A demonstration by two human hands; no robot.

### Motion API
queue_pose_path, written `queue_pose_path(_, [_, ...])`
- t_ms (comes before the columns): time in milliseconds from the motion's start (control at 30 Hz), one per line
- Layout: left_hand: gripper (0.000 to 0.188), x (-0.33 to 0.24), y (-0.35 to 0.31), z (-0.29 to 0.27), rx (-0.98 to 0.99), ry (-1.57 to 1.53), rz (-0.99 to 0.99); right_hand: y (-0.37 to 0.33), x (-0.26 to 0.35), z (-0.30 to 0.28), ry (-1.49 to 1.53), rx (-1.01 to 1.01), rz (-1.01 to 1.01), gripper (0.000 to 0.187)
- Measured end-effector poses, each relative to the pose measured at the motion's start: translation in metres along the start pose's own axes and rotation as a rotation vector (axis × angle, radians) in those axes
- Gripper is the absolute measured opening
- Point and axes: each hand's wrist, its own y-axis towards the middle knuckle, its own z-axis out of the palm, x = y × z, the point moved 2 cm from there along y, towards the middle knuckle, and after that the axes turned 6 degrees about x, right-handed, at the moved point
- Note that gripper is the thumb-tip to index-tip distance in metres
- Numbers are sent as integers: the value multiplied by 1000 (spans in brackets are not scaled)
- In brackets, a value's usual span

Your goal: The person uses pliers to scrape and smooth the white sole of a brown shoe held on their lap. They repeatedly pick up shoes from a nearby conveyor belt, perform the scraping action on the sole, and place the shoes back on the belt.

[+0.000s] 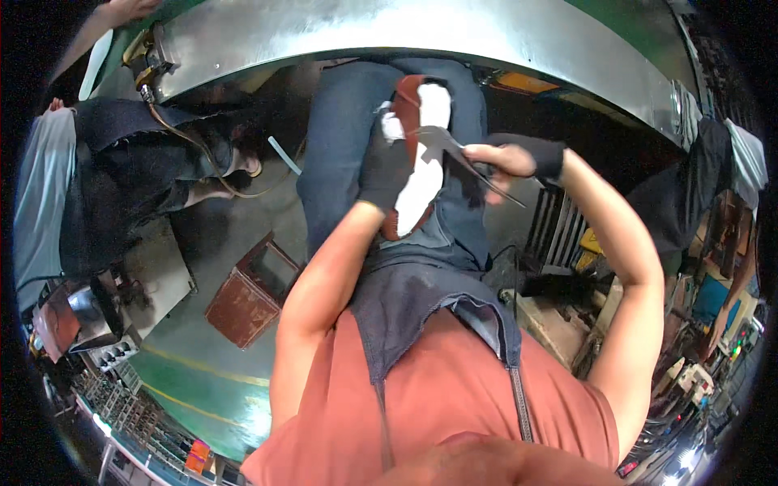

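Left grip (386,168) is wrapped around one brown-and-white shoe-shaped piece (420,194), which sits just right of it over the lap (336,134). Right grip (506,160) is pinching dark strip material (438,138), too blurry to count pieces. Looks like it's being worked across the shoe bit; next probably wants a firm left hold and careful guiding.

The shoe (421,180) hides part of your left hand (383,172), a dark strip (463,160) blurs in your right hand (504,160), and the top edge crops a co-worker's hand (130,8).
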Motion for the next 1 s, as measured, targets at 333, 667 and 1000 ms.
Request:
queue_pose_path(333, [60, -19, 4, -26, 352, 16, -174, -73, 88, 56, -1050, -582, -670, 40])
queue_pose_path(667, [61, -49, -127, -16, 75, -178, -326, -4, -45, 70, -442, -113, -395, 43])
queue_pose_path(1000, [46, -14, -137, -4, 167, -287, -249, 26, -60, 80, -846, -467, -445, 36])
